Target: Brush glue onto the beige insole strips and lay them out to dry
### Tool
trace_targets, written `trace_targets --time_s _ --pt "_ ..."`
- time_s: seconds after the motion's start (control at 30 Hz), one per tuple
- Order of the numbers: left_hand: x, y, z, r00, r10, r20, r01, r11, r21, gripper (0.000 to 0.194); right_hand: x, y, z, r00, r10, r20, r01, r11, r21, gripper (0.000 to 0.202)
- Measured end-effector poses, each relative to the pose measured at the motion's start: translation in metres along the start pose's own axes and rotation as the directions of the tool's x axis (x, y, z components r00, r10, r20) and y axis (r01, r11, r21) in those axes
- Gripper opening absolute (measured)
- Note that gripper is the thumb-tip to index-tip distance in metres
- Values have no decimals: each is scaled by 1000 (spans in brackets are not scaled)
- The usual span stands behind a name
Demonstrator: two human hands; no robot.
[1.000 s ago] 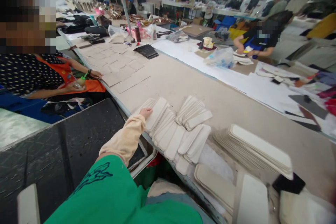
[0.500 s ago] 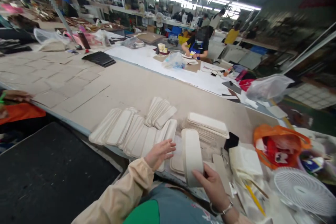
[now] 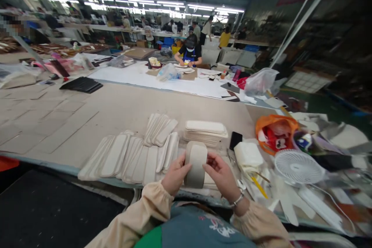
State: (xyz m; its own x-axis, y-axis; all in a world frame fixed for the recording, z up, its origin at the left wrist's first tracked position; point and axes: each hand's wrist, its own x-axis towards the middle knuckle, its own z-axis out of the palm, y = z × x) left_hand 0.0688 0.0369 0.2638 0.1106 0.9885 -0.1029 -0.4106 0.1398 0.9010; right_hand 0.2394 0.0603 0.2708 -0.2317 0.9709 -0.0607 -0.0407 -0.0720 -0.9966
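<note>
Between my two hands is a pale, round-cornered oblong panel [image 3: 195, 166], bent into a curve over the table's near edge. My left hand [image 3: 177, 172] grips its left side with the thumb in front. On its right side my right hand [image 3: 220, 174], with a bracelet at the wrist, pinches the edge. Left of the hands, many similar cream panels [image 3: 112, 159] lie fanned out in overlapping rows. A smaller fanned group [image 3: 159, 128] sits behind them. Just beyond my hands stands a neat stack of panels [image 3: 205, 131].
To the right are a black phone-like slab [image 3: 235, 139], a white folded bundle [image 3: 248, 155], a yellow cutter-like tool [image 3: 259, 187], an orange bag [image 3: 274, 122] and a white fan [image 3: 299, 166]. Flat sheets [image 3: 64, 118] cover the table's left. A co-worker [image 3: 189, 52] sits across.
My left hand, open and empty before, now holds the panel's left side. The panel, earlier in the right hand alone, is now bent between both. The view has turned right.
</note>
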Motion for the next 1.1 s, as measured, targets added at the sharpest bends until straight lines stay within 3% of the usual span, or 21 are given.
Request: trace_targets --time_s 0.23,0.77,0.97,1.1 --pt "-6 -3 24 1000 25 -11 -21 960 278 56 -5 -20 -14 998 -11 -57 7 997 -78 31" --pt "-6 -10 60 998 57 -18 -44 904 424 47 -17 -21 -40 990 -28 -140 33 999 32 40" --pt "-2 -12 67 999 30 -13 -23 920 391 46 -16 -16 -47 982 -69 -176 71 997 4 35" --pt "-2 -16 64 982 -159 103 146 981 127 54 -11 -13 -55 971 -74 -228 90 994 62 35"
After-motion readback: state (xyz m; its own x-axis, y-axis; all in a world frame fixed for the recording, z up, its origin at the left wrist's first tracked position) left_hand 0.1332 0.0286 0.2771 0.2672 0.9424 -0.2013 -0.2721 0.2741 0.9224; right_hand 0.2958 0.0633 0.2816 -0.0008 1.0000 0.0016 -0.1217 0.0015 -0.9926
